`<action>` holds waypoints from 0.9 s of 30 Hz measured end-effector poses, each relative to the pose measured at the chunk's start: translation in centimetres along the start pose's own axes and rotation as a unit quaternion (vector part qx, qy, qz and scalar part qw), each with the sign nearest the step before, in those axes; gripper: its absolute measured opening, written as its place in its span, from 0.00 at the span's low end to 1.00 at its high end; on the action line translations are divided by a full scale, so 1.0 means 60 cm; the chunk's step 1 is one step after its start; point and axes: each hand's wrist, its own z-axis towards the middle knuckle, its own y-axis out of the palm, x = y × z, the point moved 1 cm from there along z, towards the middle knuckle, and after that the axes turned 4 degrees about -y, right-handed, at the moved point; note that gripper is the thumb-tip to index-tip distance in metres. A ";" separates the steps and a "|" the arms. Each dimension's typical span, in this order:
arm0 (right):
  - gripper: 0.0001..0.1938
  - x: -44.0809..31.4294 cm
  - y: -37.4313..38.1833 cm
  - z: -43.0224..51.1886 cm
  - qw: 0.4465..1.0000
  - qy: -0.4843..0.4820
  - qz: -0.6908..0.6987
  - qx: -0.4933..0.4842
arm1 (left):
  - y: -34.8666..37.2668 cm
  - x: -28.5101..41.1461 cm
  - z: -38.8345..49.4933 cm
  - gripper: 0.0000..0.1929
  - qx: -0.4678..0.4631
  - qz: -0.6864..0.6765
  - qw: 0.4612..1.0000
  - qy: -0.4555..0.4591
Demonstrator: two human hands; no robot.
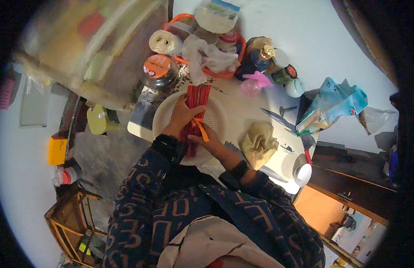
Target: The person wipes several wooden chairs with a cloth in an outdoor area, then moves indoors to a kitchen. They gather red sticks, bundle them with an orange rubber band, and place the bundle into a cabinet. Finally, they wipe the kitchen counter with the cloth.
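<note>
My left hand (183, 115) is wrapped around a bundle of long, thin red sticks (197, 96), possibly chopsticks. An orange strip (202, 130) circles the bundle, and its loose end hangs over the side. Lower down, my right hand (211, 140) grips the same bundle close to the strip. Beneath both hands is a round white plastic colander (223, 112) with small holes in its base; my hands and the sticks hide much of it. A crumpled beige cloth (259, 142) lies on the table to the right of the colander.
An orange basket (241, 47) of packages stands at the back, beside a jar with an orange lid (157, 67). A pink spray bottle (253, 85) and several bottles are right of it. A blue bag (337, 104) and white bowl (303, 175) sit along the table's right side.
</note>
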 end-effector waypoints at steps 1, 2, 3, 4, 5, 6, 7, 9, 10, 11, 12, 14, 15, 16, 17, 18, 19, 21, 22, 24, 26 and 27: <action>0.34 -0.001 -0.002 -0.001 1.000 -0.003 -0.004 -0.001 | -0.003 0.008 -0.001 0.33 -0.021 -0.011 0.999 -0.023; 0.35 -0.002 -0.006 -0.002 1.000 0.001 -0.008 -0.013 | -0.005 0.016 -0.009 0.30 -0.034 -0.078 0.996 -0.020; 0.35 -0.004 -0.011 -0.003 1.000 0.006 -0.011 -0.014 | -0.007 0.023 -0.025 0.27 -0.048 -0.143 0.988 -0.022; 0.36 -0.006 -0.015 -0.005 0.998 0.020 0.032 -0.058 | -0.006 0.030 -0.044 0.24 -0.056 -0.205 0.976 -0.036; 0.38 -0.010 -0.020 -0.008 0.992 0.032 0.074 -0.094 | -0.005 0.038 -0.062 0.22 -0.061 -0.262 0.963 -0.025; 0.39 -0.014 -0.024 -0.014 0.985 0.073 0.100 -0.124 | -0.001 0.043 -0.081 0.21 -0.059 -0.317 0.946 -0.026; 0.40 -0.022 -0.028 -0.021 0.976 0.057 0.145 -0.152 | 0.001 0.050 -0.097 0.20 -0.068 -0.384 0.921 -0.009; 0.43 -0.040 -0.037 -0.035 0.956 0.068 0.203 -0.202 | 0.004 0.066 -0.111 0.19 -0.096 -0.418 0.904 0.010; 0.44 -0.051 -0.038 -0.044 0.937 0.023 0.259 -0.232 | 0.007 0.073 -0.115 0.19 -0.105 -0.434 0.895 0.017; 0.44 -0.061 -0.036 -0.048 0.932 0.025 0.262 -0.250 | 0.011 0.080 -0.117 0.20 -0.108 -0.447 0.888 0.014; 0.44 -0.070 -0.033 -0.053 0.924 0.025 0.271 -0.268 | 0.009 0.088 -0.120 0.26 -0.119 -0.408 0.905 0.038; 0.41 -0.085 -0.026 -0.060 0.926 0.032 0.264 -0.269 | 0.013 0.104 -0.127 0.26 -0.134 -0.406 0.898 0.108; 0.39 -0.092 -0.022 -0.063 0.935 0.038 0.248 -0.252 | 0.015 0.112 -0.133 0.27 -0.132 -0.399 0.897 0.135; 0.37 -0.097 -0.019 -0.065 0.943 0.045 0.232 -0.235 | 0.012 0.118 -0.139 0.24 -0.109 -0.385 0.907 0.130; 0.36 -0.102 -0.016 -0.067 0.958 0.038 0.192 -0.210 | 0.010 0.123 -0.145 0.21 -0.089 -0.367 0.918 0.126; 0.35 -0.106 -0.014 -0.068 0.971 0.030 0.152 -0.185 | 0.008 0.128 -0.151 0.18 -0.069 -0.348 0.927 0.121; 0.34 -0.110 -0.013 -0.069 0.980 0.020 0.114 -0.162 | 0.006 0.132 -0.156 0.17 -0.052 -0.348 0.929 0.119; 0.34 -0.115 -0.010 -0.069 0.986 0.024 0.082 -0.145 | 0.005 0.135 -0.162 0.15 -0.020 -0.348 0.931 0.111; 0.34 -0.116 -0.008 -0.068 0.987 0.021 0.068 -0.143 | 0.005 0.135 -0.162 0.15 0.003 -0.327 0.938 0.114; 0.35 -0.115 -0.005 -0.064 0.993 0.005 0.009 -0.120 | 0.005 0.131 -0.160 0.14 0.052 -0.279 0.953 0.110; 0.35 -0.109 -0.001 -0.061 0.994 -0.002 -0.035 -0.107 | 0.004 0.125 -0.158 0.13 0.071 -0.259 0.955 0.126; 0.35 -0.104 0.000 -0.059 0.993 0.003 -0.048 -0.105 | 0.003 0.122 -0.158 0.13 0.083 -0.248 0.957 0.128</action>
